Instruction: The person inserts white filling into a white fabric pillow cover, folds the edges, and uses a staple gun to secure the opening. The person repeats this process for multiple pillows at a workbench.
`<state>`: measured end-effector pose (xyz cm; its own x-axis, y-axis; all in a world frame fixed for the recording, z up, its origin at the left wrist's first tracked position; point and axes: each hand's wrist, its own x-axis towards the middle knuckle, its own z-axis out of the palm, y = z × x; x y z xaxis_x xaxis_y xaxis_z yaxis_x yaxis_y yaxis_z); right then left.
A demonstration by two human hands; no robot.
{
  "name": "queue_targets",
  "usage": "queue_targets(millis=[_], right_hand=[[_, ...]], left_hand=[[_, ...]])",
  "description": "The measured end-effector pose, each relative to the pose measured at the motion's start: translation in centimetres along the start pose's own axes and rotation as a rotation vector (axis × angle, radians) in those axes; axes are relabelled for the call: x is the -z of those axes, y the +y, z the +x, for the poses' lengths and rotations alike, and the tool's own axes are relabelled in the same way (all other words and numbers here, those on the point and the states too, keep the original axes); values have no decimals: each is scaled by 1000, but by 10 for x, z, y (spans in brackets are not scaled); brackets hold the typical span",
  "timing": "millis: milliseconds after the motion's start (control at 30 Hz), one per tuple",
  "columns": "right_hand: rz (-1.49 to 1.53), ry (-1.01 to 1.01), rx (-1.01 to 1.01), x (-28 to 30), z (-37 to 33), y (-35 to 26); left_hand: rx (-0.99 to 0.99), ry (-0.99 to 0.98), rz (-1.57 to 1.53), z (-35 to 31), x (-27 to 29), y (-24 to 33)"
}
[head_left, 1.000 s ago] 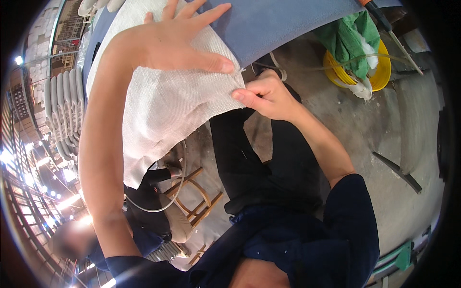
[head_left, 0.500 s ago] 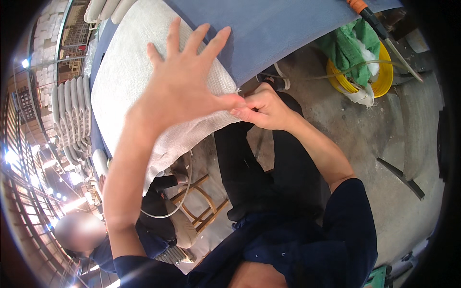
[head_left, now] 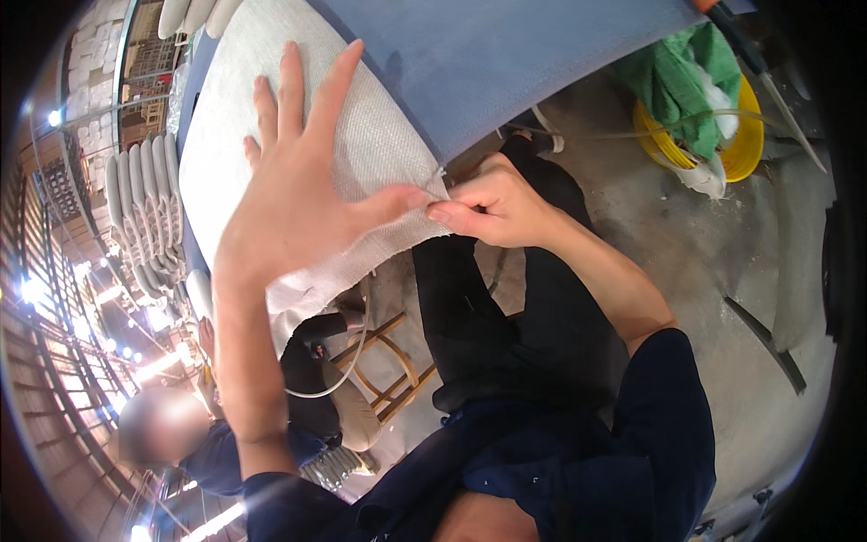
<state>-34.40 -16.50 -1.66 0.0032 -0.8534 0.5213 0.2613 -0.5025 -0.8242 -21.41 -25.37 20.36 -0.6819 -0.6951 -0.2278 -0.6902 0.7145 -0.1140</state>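
Observation:
A piece of off-white woven fabric lies over the corner of a blue-topped table, its near edge hanging past the rim. My left hand is spread over the fabric, fingers stretched apart and pointing away from me, the thumb reaching toward the cloth's right corner. At that corner my right hand pinches the fabric's edge between thumb and curled fingers. A few loose threads stick out beside the pinch. What lies under the fabric is hidden.
Right of the table stands a yellow bucket with a green sack in it. A long dark strip lies on the floor. Stacked grey cushions stand at left. Another person sits lower left, near a wooden frame.
My left hand has shifted left across the fabric, its thumb now slightly apart from my right hand. My right hand keeps its pinch on the corner. The whole view has shifted a little.

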Motion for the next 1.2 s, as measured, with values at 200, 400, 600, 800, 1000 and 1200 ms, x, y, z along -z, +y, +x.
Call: queue_targets(millis=[200,400,600,800,1000,1200], right_hand=[[-10,10,184,1,10,21],[-58,20,158,7,8,20],[-626,23,27,24,14,-61],[-1618,453,193,85,86,-149],[-2057,313,-87,187,143,-125],[-1357,582,63,104,116,-198]], left_hand=[[83,33,68,-12,-7,32],[96,59,102,-12,-12,42],[76,148,92,-22,-24,37],[7,342,98,-28,-32,30],[-92,534,80,-25,-43,23],[-94,619,168,-30,-54,11]])
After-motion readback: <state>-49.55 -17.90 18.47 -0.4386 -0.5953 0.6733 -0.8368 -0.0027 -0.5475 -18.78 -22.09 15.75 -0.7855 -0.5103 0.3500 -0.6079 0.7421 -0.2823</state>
